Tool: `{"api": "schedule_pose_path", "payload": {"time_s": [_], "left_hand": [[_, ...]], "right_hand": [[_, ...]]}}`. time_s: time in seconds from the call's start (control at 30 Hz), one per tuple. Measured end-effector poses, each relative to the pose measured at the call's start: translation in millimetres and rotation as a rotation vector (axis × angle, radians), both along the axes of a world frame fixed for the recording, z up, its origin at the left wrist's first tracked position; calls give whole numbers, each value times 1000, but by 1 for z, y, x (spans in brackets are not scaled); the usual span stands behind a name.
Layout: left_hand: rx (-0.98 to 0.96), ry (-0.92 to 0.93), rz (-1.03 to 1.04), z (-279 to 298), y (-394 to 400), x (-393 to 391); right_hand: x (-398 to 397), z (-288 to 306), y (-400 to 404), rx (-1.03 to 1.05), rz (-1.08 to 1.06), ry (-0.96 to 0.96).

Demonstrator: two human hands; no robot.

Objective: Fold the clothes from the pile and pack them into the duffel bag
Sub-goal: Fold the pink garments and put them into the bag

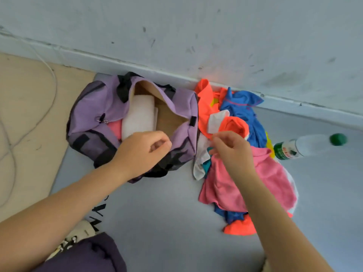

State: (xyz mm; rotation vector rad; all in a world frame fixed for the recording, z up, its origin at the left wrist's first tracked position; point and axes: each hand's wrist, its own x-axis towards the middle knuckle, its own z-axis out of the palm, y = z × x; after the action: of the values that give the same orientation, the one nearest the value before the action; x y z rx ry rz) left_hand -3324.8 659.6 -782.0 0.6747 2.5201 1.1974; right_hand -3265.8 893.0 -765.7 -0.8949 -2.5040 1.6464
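A purple duffel bag (92, 114) lies open on the grey floor by the wall. Inside it sit a folded white garment (137, 116) and a pink piece (115, 127). To its right is the clothes pile, with orange (205, 107), blue (241, 103), white (216, 119) and pink (231, 185) garments. My left hand (145, 150) hovers over the bag's near edge, fingers loosely curled, holding nothing. My right hand (231, 150) is above the pile's left side, over the pink garment, fingers curled; whether it pinches cloth I cannot tell.
A plastic bottle (300, 147) with a green cap lies right of the pile. The wall and its skirting run close behind the bag and pile. A tan board (25, 114) with white cables lies at left. Dark purple fabric (88, 254) is at the bottom left.
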Motion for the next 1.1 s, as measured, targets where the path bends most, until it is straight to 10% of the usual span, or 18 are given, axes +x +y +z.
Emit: {"api": "schedule_pose_path", "payload": {"time_s": [0.1, 0.23, 0.4, 0.67, 1.1], "left_hand": [[-111, -60, -136, 11, 43, 10], [-246, -79, -306, 44, 91, 9], [-252, -58, -402, 104, 137, 7], [21, -126, -297, 221, 159, 47], [657, -412, -99, 353, 89, 159]], "right_hand": [[46, -15, 76, 623, -43, -195], [94, -37, 122, 565, 87, -616], [95, -13, 127, 409, 68, -249], [78, 172, 105, -587, 195, 353], [146, 364, 32, -367, 506, 353]]}}
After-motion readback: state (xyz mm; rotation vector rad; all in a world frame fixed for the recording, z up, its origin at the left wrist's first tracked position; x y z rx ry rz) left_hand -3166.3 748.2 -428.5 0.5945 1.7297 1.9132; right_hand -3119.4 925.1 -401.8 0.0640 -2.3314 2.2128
